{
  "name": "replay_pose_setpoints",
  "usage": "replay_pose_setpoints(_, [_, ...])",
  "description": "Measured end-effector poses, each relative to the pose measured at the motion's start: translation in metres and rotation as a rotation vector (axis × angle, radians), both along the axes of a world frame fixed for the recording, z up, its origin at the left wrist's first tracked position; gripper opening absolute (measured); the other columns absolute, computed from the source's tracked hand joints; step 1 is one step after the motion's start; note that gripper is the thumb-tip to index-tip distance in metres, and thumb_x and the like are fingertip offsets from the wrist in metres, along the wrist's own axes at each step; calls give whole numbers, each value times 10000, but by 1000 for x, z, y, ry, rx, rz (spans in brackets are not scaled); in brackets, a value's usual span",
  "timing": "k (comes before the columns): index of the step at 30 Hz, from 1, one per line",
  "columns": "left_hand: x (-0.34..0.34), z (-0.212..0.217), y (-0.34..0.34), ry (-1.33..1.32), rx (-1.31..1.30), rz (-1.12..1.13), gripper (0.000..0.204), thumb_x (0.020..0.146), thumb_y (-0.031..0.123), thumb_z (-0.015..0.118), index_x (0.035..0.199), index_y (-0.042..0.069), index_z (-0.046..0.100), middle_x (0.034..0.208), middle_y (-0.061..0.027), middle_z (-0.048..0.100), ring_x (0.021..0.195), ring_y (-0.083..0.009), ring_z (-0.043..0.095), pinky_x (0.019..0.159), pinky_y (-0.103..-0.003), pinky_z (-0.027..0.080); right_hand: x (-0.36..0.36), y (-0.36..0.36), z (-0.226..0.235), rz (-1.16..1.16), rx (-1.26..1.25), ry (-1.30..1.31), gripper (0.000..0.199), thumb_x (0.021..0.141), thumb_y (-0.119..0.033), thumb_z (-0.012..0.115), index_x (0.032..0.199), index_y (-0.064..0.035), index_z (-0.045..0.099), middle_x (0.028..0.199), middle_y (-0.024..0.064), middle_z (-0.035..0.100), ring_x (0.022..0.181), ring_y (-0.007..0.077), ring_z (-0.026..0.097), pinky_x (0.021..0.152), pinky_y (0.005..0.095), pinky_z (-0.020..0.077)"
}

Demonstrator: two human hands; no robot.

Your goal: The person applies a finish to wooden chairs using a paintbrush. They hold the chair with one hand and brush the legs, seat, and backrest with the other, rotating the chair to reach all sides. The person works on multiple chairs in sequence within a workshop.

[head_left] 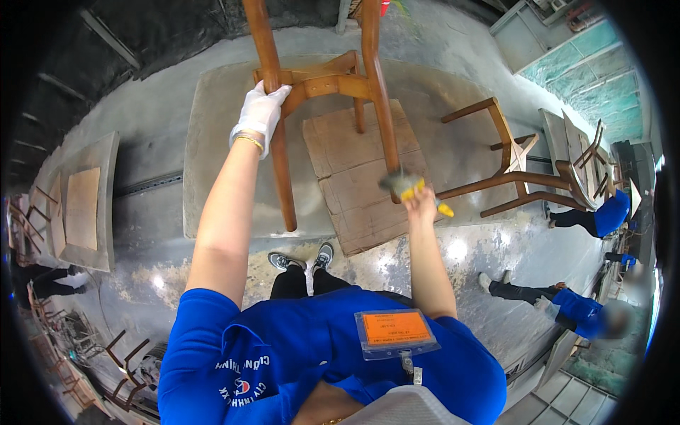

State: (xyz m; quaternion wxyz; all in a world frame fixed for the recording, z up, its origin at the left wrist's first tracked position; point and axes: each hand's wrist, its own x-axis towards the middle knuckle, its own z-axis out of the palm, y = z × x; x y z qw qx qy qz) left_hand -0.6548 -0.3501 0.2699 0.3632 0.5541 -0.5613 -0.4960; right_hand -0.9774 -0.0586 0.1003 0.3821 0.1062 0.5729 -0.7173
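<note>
A wooden chair frame (322, 81) stands tipped on a grey platform (212, 142), its legs pointing toward me. My left hand (261, 110), in a white glove, grips the chair's left leg near the seat rail. My right hand (419, 202) is bare and holds a yellow-handled brush (407, 185) whose bristles touch the lower end of the right leg. A sheet of brown cardboard (354, 184) lies under the chair.
A second wooden chair frame (517, 166) lies on its side at the right of the platform. Two people in blue (577, 308) crouch on the floor at the right. Another platform with a board (81, 205) and more chair frames sit at the left.
</note>
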Motion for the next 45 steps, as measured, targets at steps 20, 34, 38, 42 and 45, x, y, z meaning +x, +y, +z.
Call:
replay_pose_setpoints(20, [-6, -35, -45, 87, -104, 15, 321, 1000, 288, 741, 1219, 58, 693, 878, -19, 689, 749, -110, 606, 711, -308, 510, 9, -71, 112, 1749, 259, 2473, 190, 877, -182, 684, 1014, -217, 810, 1466, 18, 669, 1418, 337, 579, 1195, 508, 462])
replay_pose_setpoints(34, [-9, -15, -36, -22, -56, 24, 398, 986, 335, 729, 1265, 55, 685, 915, -101, 757, 810, -202, 714, 795, -359, 562, -18, -249, 196, 1090, -164, 2486, 66, 860, -106, 665, 921, -126, 679, 1478, 51, 672, 1384, 325, 617, 1127, 409, 549])
replay_pose_setpoints(38, [-12, -15, -37, -84, -39, 49, 454, 979, 388, 710, 1280, 49, 682, 983, -149, 767, 901, -277, 739, 856, -392, 560, -33, -93, 101, 1393, 17, 2328, 497, 849, -191, 727, 1345, -220, 746, 1507, 126, 639, 1395, 371, 600, 1086, 453, 583])
replay_pose_setpoints(42, [-20, -23, -39, -176, -53, 108, 496, 973, 446, 682, 1281, 57, 685, 1122, -226, 762, 1122, -384, 726, 972, -443, 536, -61, 3, 52, 2039, -30, 1993, 301, 922, -213, 694, 1208, -226, 788, 1409, 26, 712, 1275, 284, 684, 1007, 435, 604])
replay_pose_setpoints(45, [-24, -26, -38, -205, -76, 152, 510, 972, 449, 678, 1312, 69, 685, 1137, -200, 763, 1087, -354, 728, 963, -419, 534, -83, -63, 76, 1971, -102, 1601, 91, 852, -140, 749, 842, -223, 785, 1194, -20, 810, 995, 243, 786, 892, 415, 614])
